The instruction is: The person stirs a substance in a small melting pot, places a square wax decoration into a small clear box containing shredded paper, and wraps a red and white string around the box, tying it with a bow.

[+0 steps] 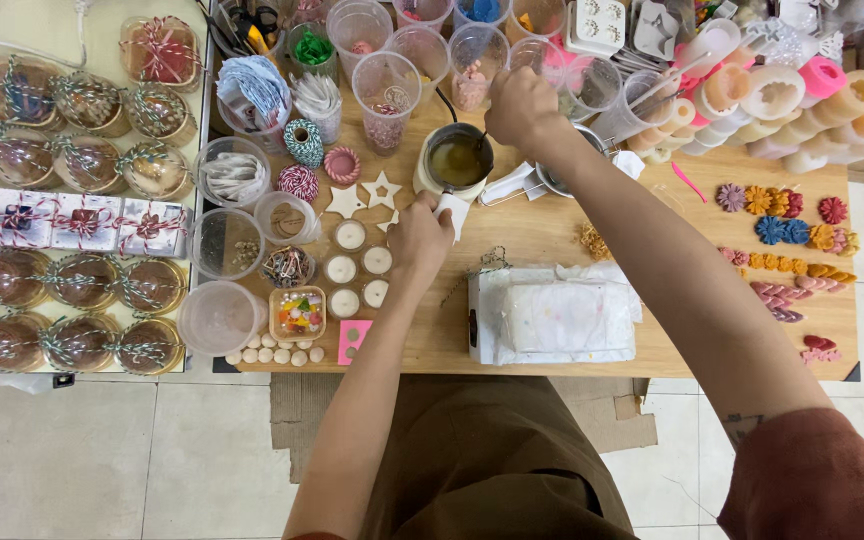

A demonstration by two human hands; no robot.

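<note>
A small cream pot [455, 160] of yellowish melted liquid stands on the wooden table [552, 225]. My left hand [418, 238] grips the pot's white handle at its near side. My right hand [520, 106] is closed above the pot's far rim, holding a thin dark stirring stick that dips into the liquid. Just left of my left hand stand several small round white candles [350, 236] in cups, and two wooden stars [382, 189] lie beside them.
Clear plastic cups [386, 85] with coloured bits crowd the table's back. A white wrapped box [556, 314] sits near the front edge. Coloured wax flowers [787, 215] lie at right, silicone moulds [782, 95] behind them. Wrapped round gift domes [82, 280] fill the left table.
</note>
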